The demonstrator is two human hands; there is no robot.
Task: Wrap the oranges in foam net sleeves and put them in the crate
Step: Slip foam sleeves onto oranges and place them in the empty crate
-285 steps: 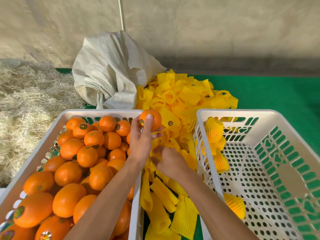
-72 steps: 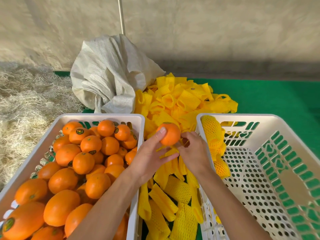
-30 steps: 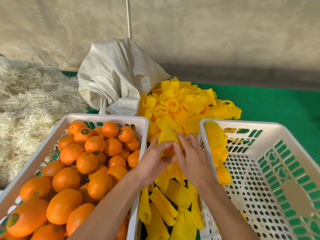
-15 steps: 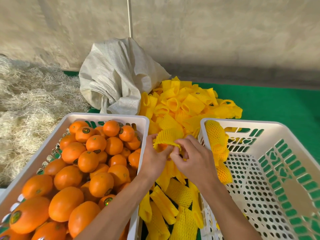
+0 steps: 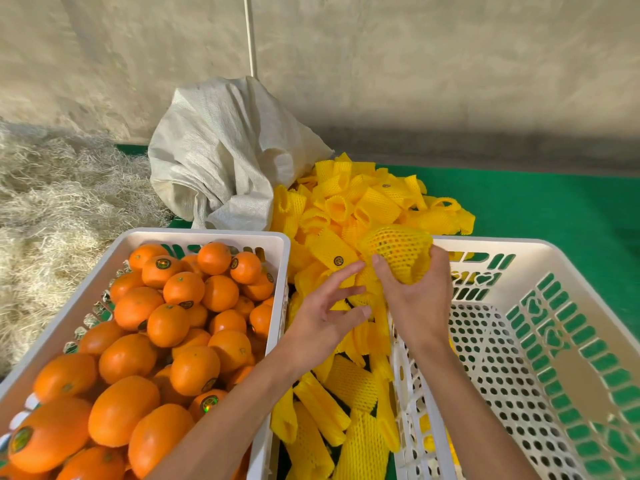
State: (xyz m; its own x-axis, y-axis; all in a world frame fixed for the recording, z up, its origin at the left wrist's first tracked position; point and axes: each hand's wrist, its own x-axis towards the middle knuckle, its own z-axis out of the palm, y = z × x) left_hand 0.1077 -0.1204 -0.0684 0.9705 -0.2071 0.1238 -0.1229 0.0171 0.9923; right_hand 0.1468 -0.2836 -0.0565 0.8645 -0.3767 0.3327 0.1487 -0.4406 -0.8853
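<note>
My right hand [image 5: 417, 292] grips an orange wrapped in a yellow foam net sleeve [image 5: 398, 249], held over the near-left corner of the right white crate [image 5: 554, 258]. My left hand [image 5: 329, 306] is open with fingers spread, just left of the wrapped orange and above the pile of loose yellow sleeves [image 5: 360, 206]. The left white crate [image 5: 194, 235] is heaped with bare oranges [image 5: 183, 289], several bearing stickers. Any wrapped oranges inside the right crate are hidden behind my right forearm.
A crumpled white woven sack [image 5: 221, 150] lies behind the left crate. Pale straw [image 5: 52, 209] covers the ground at far left. More sleeves [image 5: 332, 417] fill the gap between the crates. Green matting [image 5: 554, 202] runs to the right, below a concrete wall.
Both hands were pulling the sleeve over the orange. Now my left hand has let go and opened, and my right hand carries the wrapped orange rightward toward the right crate.
</note>
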